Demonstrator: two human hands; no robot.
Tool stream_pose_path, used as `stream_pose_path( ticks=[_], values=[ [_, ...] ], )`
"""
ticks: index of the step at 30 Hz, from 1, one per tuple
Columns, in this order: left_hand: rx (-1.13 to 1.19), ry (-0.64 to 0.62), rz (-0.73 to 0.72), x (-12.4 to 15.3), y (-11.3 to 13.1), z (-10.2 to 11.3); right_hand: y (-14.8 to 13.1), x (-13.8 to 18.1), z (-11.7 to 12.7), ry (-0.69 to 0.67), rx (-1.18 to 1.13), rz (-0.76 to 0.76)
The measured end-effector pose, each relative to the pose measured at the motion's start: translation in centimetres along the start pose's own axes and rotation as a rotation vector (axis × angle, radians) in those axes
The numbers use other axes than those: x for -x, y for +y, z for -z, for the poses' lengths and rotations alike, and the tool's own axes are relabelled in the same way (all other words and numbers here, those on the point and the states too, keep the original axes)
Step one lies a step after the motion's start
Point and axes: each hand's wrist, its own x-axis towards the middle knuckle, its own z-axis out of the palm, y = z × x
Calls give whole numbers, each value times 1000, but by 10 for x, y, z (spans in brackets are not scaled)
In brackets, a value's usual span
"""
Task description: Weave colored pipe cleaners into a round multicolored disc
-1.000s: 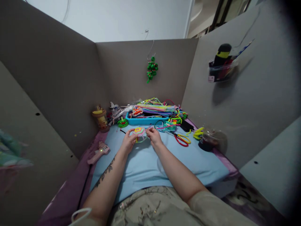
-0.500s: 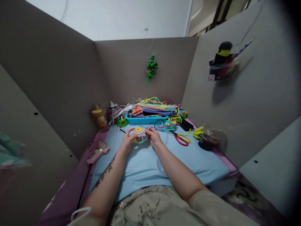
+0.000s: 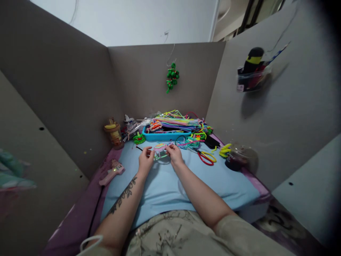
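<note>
Over the blue cloth (image 3: 170,185) I hold up a small pipe-cleaner piece (image 3: 160,146) with pink, yellow and orange bands on top. Pale green and lilac strands hang below it, and it tilts so its top shows nearly edge-on. My right hand (image 3: 174,155) pinches its right side between thumb and fingertips. At its left edge is my left hand (image 3: 146,159), fingers curled in towards the lower strands. The exact contact of those left fingertips is too small to make out.
Behind my hands stands a blue tray (image 3: 166,136) heaped with pipe cleaners (image 3: 178,122). Red-and-yellow-handled scissors (image 3: 206,158) and a dark cup (image 3: 234,161) lie to the right. A pink tool (image 3: 112,174) lies left. Grey panels (image 3: 141,78) enclose the table.
The piece has tipped, so its banded top, which faced me before, now shows edge-on with more strands below. My left hand has turned and shifted slightly; the right stays nearly in place.
</note>
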Motion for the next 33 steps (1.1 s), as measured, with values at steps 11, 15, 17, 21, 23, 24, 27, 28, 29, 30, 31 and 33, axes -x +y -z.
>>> stream_pose_path(
  ticks=[11, 15, 17, 21, 23, 24, 27, 28, 29, 30, 31, 33],
  values=[
    [200, -143, 102, 1, 0, -8, 0, 9, -8, -126, 55, 15],
    [186, -82, 119, 0, 2, -7, -1, 13, -11, -147, 55, 5],
    [197, -53, 115, 1, 3, -6, -1, 15, -12, -149, 52, -11],
    [215, -13, 120, 1, 4, -7, -3, 20, -15, -147, 13, -38],
    [219, 2, 125, 1, 5, -7, -3, 21, -16, -152, -6, -39],
    [216, 9, 126, 1, 5, -7, -3, 22, -17, -154, -15, -37],
    [207, 10, 129, 1, 7, -7, -3, 23, -17, -156, -26, -35],
    [210, 3, 130, 1, 7, -7, -3, 23, -18, -156, -25, -34],
    [217, -5, 128, 1, 7, -7, -3, 23, -18, -155, -23, -34],
    [227, -17, 126, 1, 7, -8, -3, 22, -18, -153, -21, -33],
    [239, -32, 124, 1, 7, -8, -3, 22, -17, -150, -20, -34],
    [274, -64, 134, 1, 7, -8, -3, 21, -17, -137, -23, -33]
  ],
)
